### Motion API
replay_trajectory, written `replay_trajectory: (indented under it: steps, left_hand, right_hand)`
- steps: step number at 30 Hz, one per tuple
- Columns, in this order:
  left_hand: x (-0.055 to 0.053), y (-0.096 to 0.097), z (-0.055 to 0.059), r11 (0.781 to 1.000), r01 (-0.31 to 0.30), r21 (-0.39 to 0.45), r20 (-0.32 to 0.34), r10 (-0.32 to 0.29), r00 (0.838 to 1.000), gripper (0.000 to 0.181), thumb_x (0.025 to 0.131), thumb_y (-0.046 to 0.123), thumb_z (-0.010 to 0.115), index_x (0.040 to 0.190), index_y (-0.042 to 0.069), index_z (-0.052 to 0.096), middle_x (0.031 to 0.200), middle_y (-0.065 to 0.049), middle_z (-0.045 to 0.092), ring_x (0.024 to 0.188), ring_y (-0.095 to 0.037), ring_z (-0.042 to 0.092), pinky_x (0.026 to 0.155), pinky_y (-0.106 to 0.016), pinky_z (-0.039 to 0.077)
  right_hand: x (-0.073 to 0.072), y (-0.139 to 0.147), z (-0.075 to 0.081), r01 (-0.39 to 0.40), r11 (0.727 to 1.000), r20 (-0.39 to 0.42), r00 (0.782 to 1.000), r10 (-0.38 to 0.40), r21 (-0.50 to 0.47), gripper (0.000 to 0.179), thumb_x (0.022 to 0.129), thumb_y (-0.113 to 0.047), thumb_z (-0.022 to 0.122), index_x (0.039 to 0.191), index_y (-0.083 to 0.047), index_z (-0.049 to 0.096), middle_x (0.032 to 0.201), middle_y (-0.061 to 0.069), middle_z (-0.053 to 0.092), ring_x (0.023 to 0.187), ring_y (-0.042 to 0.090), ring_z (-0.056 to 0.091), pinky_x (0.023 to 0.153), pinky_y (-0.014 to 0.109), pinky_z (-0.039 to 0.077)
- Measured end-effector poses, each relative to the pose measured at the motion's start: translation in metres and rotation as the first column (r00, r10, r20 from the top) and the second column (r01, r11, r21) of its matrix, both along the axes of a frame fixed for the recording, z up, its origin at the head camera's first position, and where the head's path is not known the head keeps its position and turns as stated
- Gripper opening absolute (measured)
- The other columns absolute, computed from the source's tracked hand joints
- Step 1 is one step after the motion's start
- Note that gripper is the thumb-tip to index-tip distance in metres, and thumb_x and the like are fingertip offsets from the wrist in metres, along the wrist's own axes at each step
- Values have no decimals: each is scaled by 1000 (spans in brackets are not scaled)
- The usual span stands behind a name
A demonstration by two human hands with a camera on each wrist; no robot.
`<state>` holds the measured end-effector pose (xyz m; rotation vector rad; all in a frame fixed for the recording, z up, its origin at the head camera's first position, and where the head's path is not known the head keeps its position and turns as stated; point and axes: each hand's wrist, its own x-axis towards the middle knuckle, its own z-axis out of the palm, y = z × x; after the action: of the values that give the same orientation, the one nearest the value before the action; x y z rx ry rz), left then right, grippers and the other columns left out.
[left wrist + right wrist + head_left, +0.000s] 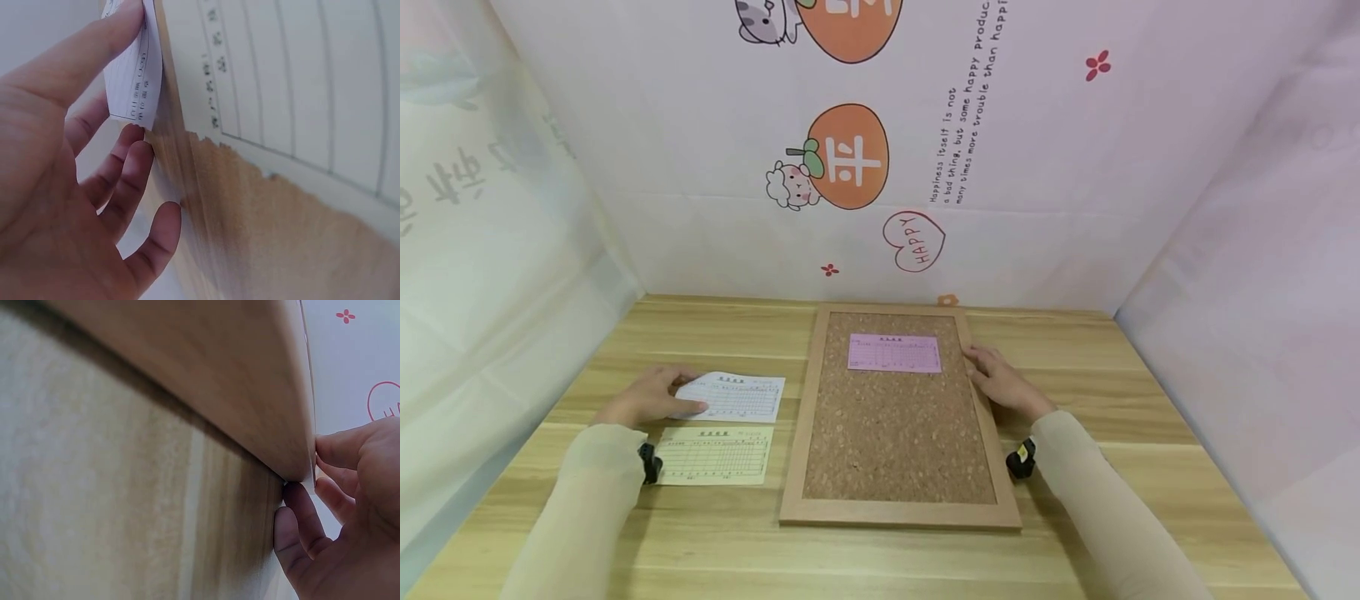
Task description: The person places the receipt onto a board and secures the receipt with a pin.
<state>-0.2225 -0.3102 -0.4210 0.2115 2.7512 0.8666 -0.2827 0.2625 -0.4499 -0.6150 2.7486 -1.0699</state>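
Observation:
At the left, my left hand (650, 395) pinches the left end of a white printed form slip (741, 398), which is bent up a little there. The left wrist view shows the thumb on the face of the white slip (132, 87) and fingers behind it. Just nearer, a pale yellow form slip (718, 457) lies on the table. A wood-framed cork board (898, 433) lies in the middle with a pink form slip (895, 354) near its far end. My right hand (1006, 385) rests against the board's right edge, its fingertips touching the frame (250, 394).
The wood-grain table (1112, 400) is bounded by a printed white sheet (1037, 208) at the back and pale sheets on both sides. A black strap device sits on each wrist.

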Motion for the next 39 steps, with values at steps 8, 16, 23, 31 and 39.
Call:
replay_trajectory:
  steps: [8, 16, 23, 31, 39]
  left_hand:
    - [-2, -2, -4, 1000, 5, 11, -11, -5, 1000, 71, 87, 35, 78, 138, -6, 50, 132, -33, 46, 119, -49, 42, 98, -68, 34]
    - [-2, 3, 1, 1000, 4, 28, 9, -5, 1000, 64, 88, 25, 78, 134, -9, 49, 128, -34, 54, 112, -46, 53, 96, -65, 39]
    - [0, 5, 4, 994, -15, 108, 64, 8, 998, 57, 89, 18, 77, 128, -6, 43, 116, -29, 61, 99, -36, 59, 90, -58, 43]
    - [-1, 2, 2, 994, -26, 107, 70, 19, 997, 85, 89, 20, 77, 144, -16, 23, 125, -39, 52, 112, -48, 53, 100, -66, 35]
    - [-4, -3, -1, 992, -18, 125, 94, 6, 996, 92, 90, 26, 77, 148, -18, 20, 125, -34, 55, 108, -41, 59, 98, -62, 40]
  right_hand:
    - [2, -2, 1, 24, 1000, 14, 1000, -24, 9, 49, 107, -7, 41, 150, 12, 30, 157, 33, 18, 143, 50, 16, 113, 63, 17]
    - [5, -4, 4, 28, 1000, 13, 1000, -28, 7, 48, 107, -7, 41, 150, 12, 30, 157, 33, 19, 143, 50, 16, 113, 63, 16]
    - [4, -3, 2, 38, 999, 24, 999, -38, 3, 48, 107, -7, 41, 151, 11, 30, 157, 32, 18, 144, 50, 17, 113, 63, 18]
    - [3, -3, 0, 44, 999, 50, 998, -44, -1, 49, 108, -9, 40, 152, 9, 29, 159, 31, 16, 144, 50, 16, 113, 63, 18]
    - [3, -2, 1, 40, 999, 53, 998, -39, -15, 49, 108, -10, 41, 152, 10, 29, 159, 31, 15, 145, 49, 14, 113, 64, 17]
